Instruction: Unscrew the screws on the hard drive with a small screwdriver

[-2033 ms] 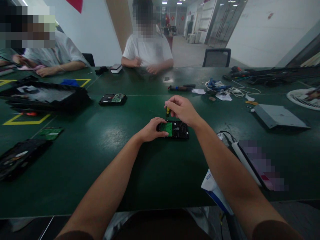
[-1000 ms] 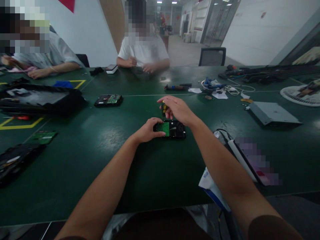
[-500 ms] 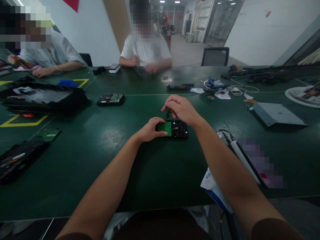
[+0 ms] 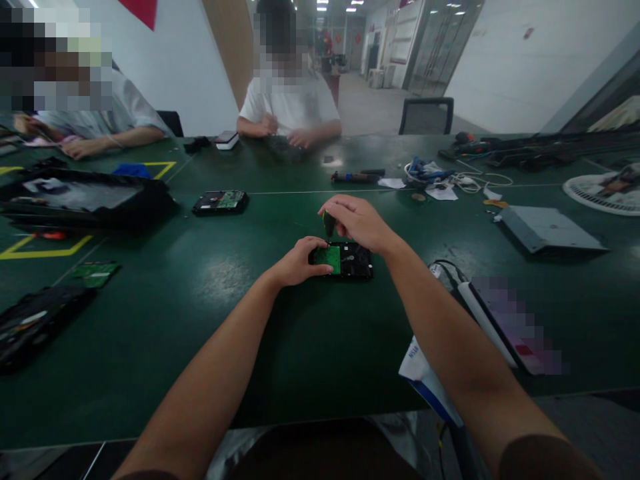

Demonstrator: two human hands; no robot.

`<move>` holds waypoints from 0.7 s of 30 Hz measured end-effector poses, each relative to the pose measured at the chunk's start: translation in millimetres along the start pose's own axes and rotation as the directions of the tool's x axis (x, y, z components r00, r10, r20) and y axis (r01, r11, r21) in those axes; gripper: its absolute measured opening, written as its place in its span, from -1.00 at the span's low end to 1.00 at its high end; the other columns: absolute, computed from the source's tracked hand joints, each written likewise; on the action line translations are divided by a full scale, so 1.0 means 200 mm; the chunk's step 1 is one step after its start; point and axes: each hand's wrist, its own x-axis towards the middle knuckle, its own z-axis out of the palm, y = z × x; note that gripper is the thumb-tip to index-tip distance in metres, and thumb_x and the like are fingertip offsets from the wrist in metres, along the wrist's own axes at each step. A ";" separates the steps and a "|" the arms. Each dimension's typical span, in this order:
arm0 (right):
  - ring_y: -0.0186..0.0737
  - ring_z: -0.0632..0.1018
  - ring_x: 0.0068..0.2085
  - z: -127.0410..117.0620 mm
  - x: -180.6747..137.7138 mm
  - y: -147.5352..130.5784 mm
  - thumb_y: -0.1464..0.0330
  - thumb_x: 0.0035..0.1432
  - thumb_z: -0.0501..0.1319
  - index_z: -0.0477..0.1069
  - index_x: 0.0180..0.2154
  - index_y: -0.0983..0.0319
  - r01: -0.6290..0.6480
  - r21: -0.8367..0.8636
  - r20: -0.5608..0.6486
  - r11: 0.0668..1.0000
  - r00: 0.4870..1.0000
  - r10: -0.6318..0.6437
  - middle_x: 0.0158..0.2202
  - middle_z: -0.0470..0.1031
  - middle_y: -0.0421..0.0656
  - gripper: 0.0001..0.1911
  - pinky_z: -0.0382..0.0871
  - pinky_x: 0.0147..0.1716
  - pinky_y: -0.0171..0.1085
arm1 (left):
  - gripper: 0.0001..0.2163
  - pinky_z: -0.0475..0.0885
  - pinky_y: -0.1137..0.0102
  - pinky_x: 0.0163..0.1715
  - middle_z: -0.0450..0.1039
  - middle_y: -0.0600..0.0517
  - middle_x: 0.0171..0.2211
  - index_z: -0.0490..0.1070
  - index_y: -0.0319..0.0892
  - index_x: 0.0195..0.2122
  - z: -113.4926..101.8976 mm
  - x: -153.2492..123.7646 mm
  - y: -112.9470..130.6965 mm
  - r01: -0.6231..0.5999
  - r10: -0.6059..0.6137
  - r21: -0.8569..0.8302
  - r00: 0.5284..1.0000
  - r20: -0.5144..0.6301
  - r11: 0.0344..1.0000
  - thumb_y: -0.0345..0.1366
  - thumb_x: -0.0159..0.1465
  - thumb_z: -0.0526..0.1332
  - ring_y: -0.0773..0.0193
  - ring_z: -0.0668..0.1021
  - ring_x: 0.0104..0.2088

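A black hard drive [image 4: 357, 262] with a green circuit board [image 4: 332, 259] lies flat on the dark green table [image 4: 280, 347] in front of me. My left hand [image 4: 301, 262] grips the drive's left end, its thumb along the near side and its fingers at the far side. Above the drive's far edge, my right hand [image 4: 354, 221] is closed around the dark handle of a screwdriver [image 4: 329, 225], held upright. Its tip points down at the board, but I cannot make out exactly where it touches.
Another hard drive [image 4: 220, 202] lies further left, near a black tray [image 4: 85, 200]. At far left are a black device [image 4: 40, 323] and a loose green board [image 4: 97, 272]. A metal box [image 4: 553, 229] and a phone-like device [image 4: 510, 327] sit right. Two people work across the table.
The screwdriver's handle has tilted slightly and my right hand has turned a little around it. My left hand still holds the drive. The whole view has shifted slightly.
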 end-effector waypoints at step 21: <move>-0.41 0.43 -0.52 0.00 0.01 0.02 0.16 0.41 0.07 0.48 -0.15 0.19 -0.043 0.148 0.062 0.988 0.997 0.034 -0.29 0.50 -0.18 -0.70 0.23 -0.60 -0.35 | -0.42 0.34 0.04 0.25 0.38 -0.13 0.19 0.38 -0.09 0.19 0.00 0.00 0.01 -0.007 0.007 0.020 1.000 0.003 1.000 0.01 0.20 0.40 -0.03 0.43 0.20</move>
